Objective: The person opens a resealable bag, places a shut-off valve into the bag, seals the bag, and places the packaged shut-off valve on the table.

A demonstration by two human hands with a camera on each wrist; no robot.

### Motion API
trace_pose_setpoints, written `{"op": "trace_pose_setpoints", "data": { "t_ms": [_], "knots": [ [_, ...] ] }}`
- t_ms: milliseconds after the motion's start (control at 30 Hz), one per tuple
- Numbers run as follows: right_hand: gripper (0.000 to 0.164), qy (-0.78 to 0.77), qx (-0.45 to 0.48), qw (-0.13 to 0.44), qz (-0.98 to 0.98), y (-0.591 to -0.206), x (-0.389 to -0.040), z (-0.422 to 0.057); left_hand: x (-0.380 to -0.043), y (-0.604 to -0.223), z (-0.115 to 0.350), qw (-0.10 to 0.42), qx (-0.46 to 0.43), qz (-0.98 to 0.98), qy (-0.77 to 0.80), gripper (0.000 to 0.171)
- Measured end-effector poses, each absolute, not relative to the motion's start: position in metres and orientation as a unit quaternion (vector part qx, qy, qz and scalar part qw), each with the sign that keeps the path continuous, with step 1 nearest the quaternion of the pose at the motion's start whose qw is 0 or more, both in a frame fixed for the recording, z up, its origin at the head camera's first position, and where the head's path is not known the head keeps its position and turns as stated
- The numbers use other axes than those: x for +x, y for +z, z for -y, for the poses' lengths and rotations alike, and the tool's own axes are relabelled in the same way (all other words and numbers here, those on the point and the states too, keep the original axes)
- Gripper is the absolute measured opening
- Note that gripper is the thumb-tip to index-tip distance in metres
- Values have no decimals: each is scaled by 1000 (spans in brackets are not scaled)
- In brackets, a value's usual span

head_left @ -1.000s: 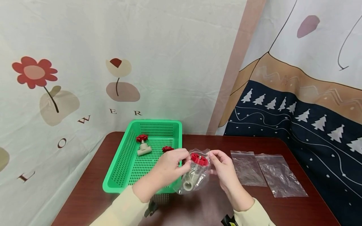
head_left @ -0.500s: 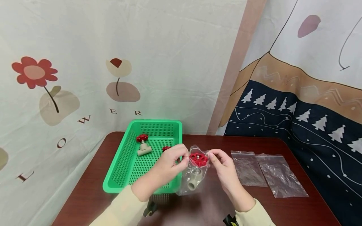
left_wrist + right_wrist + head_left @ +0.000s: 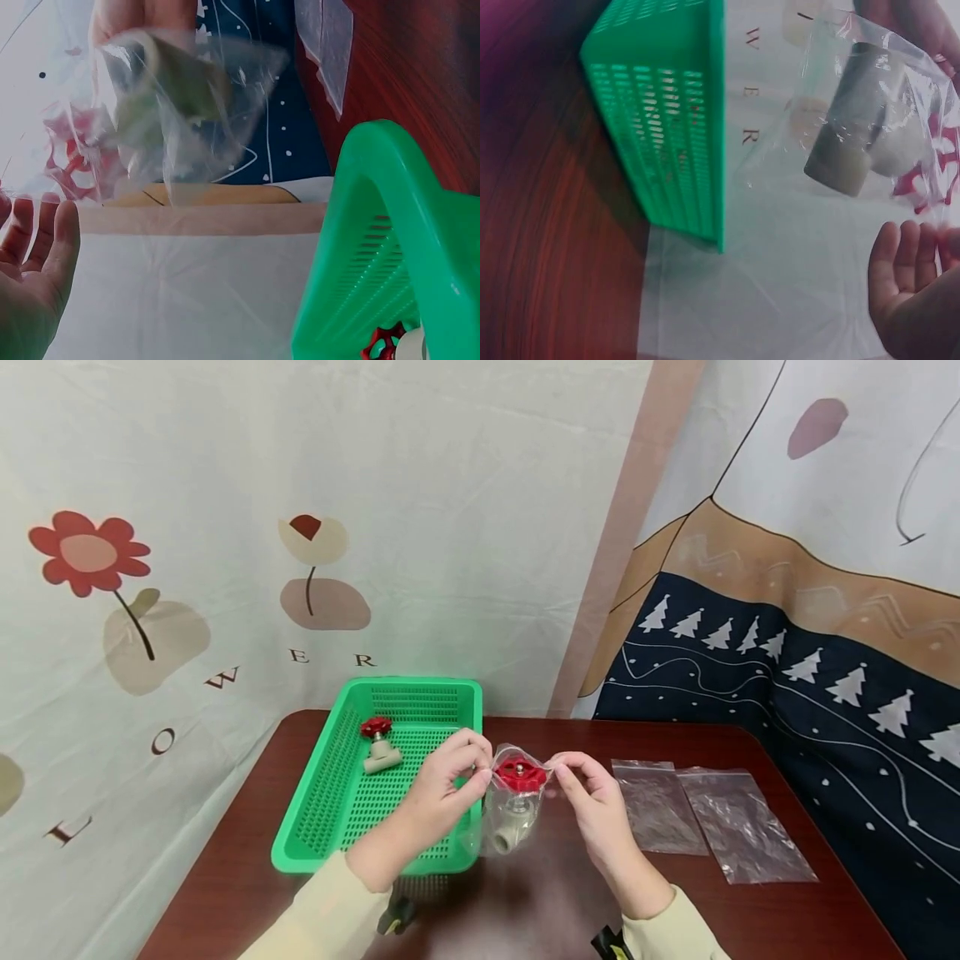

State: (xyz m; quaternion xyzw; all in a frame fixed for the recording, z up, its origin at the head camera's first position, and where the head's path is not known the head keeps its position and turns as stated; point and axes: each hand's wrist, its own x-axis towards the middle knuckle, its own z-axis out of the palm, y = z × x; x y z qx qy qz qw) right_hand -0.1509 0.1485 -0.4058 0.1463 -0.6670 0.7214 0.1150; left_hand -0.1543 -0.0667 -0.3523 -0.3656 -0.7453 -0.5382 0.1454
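Observation:
A clear plastic zip bag [image 3: 780, 154] hangs between my two hands, beside the right wall of the green basket. Inside it is a stop valve with a red handwheel [image 3: 521, 774] at the top and a beige-grey tee-shaped body [image 3: 180, 79] below. My left hand [image 3: 452, 781] pinches the bag's upper left edge between thumb and fingers. The upper right edge is pinched by my right hand [image 3: 592, 793]. Both pinches are level with the handwheel, and the plastic is drawn taut between them.
The green basket [image 3: 300, 806] holds another red-wheeled valve [image 3: 381, 752] at its back left; my left hand covers part of the basket. Two flat clear zip bags, a nearer-left one [image 3: 660, 810] and a right one [image 3: 746, 831], lie on the brown table [image 3: 547, 910]. A printed cloth hangs behind.
Both hands have lifted the bagged valve a little and shifted it left. The handwheel has tilted. A second handwheel in the basket has become hidden behind my left hand.

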Motion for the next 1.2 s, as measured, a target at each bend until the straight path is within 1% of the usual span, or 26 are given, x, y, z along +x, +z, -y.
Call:
{"op": "trace_pose_setpoints", "data": {
  "t_ms": [167, 367, 633, 767, 900, 1067, 1133, 1200],
  "knots": [
    [10, 684, 185, 143, 691, -408, -153, -151, -147, -338, 67, 140, -362, 742, -547, 19],
    [10, 658, 223, 164, 700, -406, -153, -155, -147, -336, 67, 130, -338, 739, -568, 18],
    [12, 701, 199, 224, 647, -399, -149, -152, -151, -341, 70, 110, -289, 741, -596, 16],
    [10, 698, 198, 224, 650, -396, -147, -151, -151, -344, 72, 91, -280, 743, -601, 16],
    [10, 705, 174, 215, 652, -397, -147, -150, -152, -347, 73, 80, -272, 746, -603, 17],
    [14, 721, 146, 218, 641, -394, -148, -150, -153, -350, 72, 61, -263, 743, -612, 16],
    [15, 717, 141, 221, 646, -394, -148, -149, -153, -353, 71, 57, -256, 742, -617, 16],
    [14, 704, 143, 225, 658, -393, -147, -149, -154, -357, 70, 62, -255, 739, -620, 17]
  ]
}}
